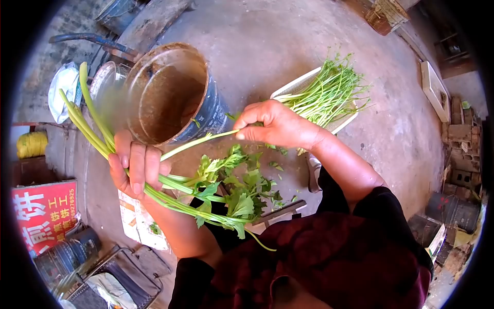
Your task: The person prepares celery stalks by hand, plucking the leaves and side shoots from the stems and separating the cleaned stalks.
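My left hand [136, 164] is closed around a small bunch of celery [188, 205], its pale stalk ends pointing to the upper left and its leaves hanging to the lower right. One thin celery stalk stretches across from the bunch to my right hand [272, 122], where thumb and forefinger pinch its tip. Just beyond both hands stands a large dark bucket [213, 110] with a rusty inside. To the right of it, a white basket [297, 85] holds many thin green stems [329, 92]. Cut or torn leaves lie on the floor beneath the celery.
A red sign [46, 213] with white and yellow writing leans at the left. Below it are a dark drum [69, 252] and a folding chair [123, 278]. A white bag [64, 92] lies left of the bucket. Bricks [463, 134] are piled at the right edge.
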`<act>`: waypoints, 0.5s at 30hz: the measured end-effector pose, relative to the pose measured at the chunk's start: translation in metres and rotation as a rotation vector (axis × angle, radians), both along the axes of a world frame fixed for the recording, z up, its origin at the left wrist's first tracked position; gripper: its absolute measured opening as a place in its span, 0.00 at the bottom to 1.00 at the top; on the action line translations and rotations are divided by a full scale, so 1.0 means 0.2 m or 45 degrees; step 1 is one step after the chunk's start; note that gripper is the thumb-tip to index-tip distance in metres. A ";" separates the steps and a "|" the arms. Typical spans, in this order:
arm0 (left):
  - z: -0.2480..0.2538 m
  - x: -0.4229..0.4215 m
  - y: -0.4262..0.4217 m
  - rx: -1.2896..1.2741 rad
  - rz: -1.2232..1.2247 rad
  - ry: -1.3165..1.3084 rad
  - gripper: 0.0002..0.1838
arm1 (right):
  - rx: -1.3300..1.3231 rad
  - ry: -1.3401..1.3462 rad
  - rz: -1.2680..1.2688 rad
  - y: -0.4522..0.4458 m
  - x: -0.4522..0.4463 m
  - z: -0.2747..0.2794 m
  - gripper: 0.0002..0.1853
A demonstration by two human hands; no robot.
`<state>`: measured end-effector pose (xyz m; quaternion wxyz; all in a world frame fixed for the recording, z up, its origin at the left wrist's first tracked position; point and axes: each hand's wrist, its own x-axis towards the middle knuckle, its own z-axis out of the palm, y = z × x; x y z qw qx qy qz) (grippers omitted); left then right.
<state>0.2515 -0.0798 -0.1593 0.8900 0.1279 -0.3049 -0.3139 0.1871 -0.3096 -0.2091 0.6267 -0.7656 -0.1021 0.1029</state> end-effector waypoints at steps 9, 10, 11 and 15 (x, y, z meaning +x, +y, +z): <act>0.02 0.02 0.04 -0.174 0.017 -0.022 0.08 | -0.107 -0.234 -0.073 -0.07 0.00 0.04 0.04; 0.02 0.02 0.05 -0.177 0.020 -0.018 0.09 | -0.053 -0.152 -0.060 -0.07 0.00 0.04 0.04; 0.02 0.01 0.05 -0.181 0.025 -0.015 0.09 | -0.001 -0.070 -0.044 -0.07 0.00 0.04 0.05; 0.02 0.01 0.04 -0.115 0.041 -0.076 0.08 | -0.317 -0.182 -0.293 -0.02 -0.01 0.05 0.07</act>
